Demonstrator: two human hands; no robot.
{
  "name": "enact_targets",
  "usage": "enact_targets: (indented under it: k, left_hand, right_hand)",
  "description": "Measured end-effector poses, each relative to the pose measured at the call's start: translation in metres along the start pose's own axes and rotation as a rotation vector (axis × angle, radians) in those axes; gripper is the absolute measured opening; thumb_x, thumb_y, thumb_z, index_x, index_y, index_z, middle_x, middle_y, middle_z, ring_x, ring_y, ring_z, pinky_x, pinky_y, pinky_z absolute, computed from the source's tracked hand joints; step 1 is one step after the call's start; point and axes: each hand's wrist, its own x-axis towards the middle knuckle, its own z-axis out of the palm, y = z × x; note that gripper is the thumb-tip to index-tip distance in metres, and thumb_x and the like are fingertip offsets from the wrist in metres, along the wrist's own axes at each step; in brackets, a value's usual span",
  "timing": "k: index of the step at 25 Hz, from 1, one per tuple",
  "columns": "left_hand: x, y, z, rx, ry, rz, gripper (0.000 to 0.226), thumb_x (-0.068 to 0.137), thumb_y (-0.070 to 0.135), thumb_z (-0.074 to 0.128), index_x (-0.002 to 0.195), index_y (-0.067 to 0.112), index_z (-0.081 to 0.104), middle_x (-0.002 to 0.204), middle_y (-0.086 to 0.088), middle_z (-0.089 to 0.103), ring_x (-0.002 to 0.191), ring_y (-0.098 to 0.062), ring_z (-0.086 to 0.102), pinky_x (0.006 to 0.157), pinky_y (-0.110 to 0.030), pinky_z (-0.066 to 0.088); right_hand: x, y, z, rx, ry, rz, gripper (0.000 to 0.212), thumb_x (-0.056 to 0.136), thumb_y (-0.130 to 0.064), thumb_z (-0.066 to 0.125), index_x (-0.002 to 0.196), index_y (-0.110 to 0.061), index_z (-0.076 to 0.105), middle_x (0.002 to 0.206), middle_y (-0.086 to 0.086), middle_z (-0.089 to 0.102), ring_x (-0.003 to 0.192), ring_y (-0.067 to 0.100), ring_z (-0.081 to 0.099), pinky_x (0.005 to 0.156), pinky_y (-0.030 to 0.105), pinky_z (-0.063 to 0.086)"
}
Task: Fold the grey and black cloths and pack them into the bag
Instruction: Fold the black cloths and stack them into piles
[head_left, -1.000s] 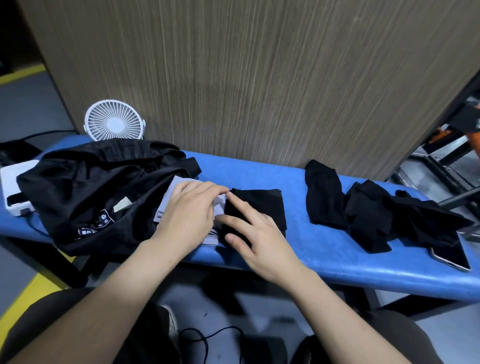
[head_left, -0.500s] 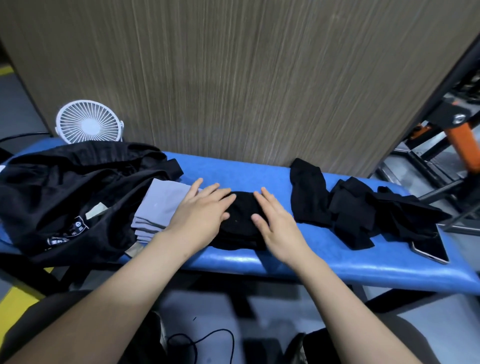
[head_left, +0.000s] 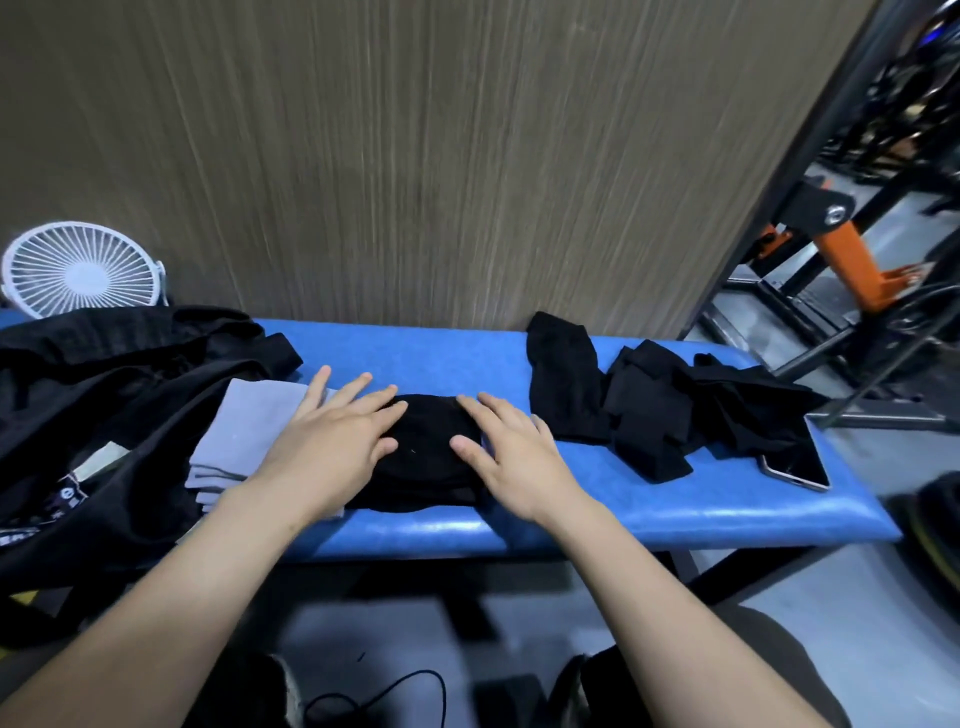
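Two hands flat, fingers spread, gripping nothing: left hand (head_left: 332, 441) and right hand (head_left: 514, 457) press folded black cloth (head_left: 423, 452) on blue padded bench (head_left: 649, 514); folded grey cloth stack (head_left: 239, 436) just left.

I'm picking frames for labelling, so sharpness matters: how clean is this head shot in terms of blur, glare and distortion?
Head view: motion blur streaks the wood-grain wall and softens the left hand and right hand; the folded black cloth is nearly featureless black; glare runs along the blue bench front edge; wide-angle distortion tilts the rack at right.
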Motion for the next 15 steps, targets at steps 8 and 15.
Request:
enact_targets:
  k: [8, 15]
  left_hand:
    - [0.029, 0.046, -0.008, -0.241, 0.508, 0.064, 0.031, 0.091, 0.042, 0.046, 0.101, 0.029, 0.072, 0.099, 0.015, 0.068, 0.098, -0.015, 0.061, 0.109, -0.031, 0.024]
    - [0.056, 0.082, 0.003, -0.302, 0.486, 0.12, 0.024, 0.092, 0.037, 0.051, 0.097, 0.029, 0.073, 0.096, 0.014, 0.068, 0.094, -0.015, 0.059, 0.106, -0.026, 0.022]
  right_hand:
    - [-0.013, 0.069, -0.03, -0.358, 0.328, 0.097, 0.032, 0.09, -0.038, 0.066, 0.117, -0.022, 0.067, 0.109, 0.001, 0.06, 0.093, 0.027, 0.062, 0.078, 0.04, 0.049]
    - [0.003, 0.104, -0.03, -0.559, 0.222, 0.002, 0.034, 0.084, -0.047, 0.073, 0.109, -0.024, 0.073, 0.095, 0.0, 0.063, 0.081, 0.024, 0.062, 0.068, 0.035, 0.044]
